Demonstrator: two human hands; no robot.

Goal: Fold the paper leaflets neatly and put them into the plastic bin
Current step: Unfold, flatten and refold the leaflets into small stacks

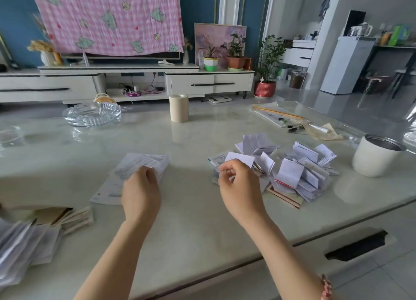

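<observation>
At 8 o'clock, by the near left edge of the tabletop (191, 221), lies a blurred stack of papers (20, 248). A glass ashtray (92, 116) stands far back at 10 o'clock. Nearer the middle, at 9 o'clock, a flat leaflet (105, 192) lies on the tabletop, partly covered by the left hand (140, 191). This hand's grip is closed round the near edge of a printed leaflet (144, 163), fingers curled over it. The sheet spreads out towards 12 o'clock from the knuckles, and whether it rests on the surface or is slightly lifted cannot be told. A beige cylinder (179, 108) stands upright at 12 o'clock, well apart from both hands.

Just right of centre, the right hand (238, 187) has a narrow grip: thumb and fingertips pinch a small folded white leaflet (239, 158), held over the near left edge of a heap of folded leaflets (299, 171) at 3 o'clock. The heap is loose, with many pieces standing half open. Far back at 1 o'clock lie some papers with pens (279, 116). A white round container (376, 158) stands open at 3 o'clock, near the heap but not touching it.
</observation>
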